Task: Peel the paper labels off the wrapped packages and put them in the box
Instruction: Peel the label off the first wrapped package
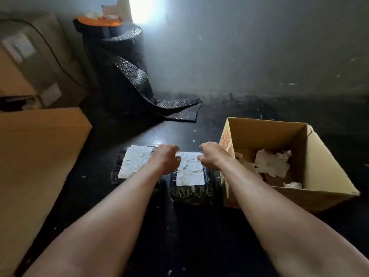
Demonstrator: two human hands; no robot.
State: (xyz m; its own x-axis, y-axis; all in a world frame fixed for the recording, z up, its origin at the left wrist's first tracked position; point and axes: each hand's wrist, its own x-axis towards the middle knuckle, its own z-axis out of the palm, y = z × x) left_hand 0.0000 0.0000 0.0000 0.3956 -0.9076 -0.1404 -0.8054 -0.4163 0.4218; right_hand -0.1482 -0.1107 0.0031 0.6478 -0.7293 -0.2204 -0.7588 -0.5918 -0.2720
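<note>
- So, far left of the grip: big cardboard carton, closed, standing on the dark floor.
- Beyond the grip, up and left: roll of black bubble wrap, upright, loose end trailing on the floor.
- Just left of the grip: left package, black wrap, flat on the floor. Left label is stuck on top, not peeled.
- Left hand: fingers curled, pinching the far left corner of the right label.
- Between the hands: right label, white and wrinkled, lying on the right package. That package sits just beside the left one.
- Right hand: fingers curled, pinching the far right corner of the same label.
- Just right of the grip: open box, close against the right package, with crumpled paper scraps inside.
</note>
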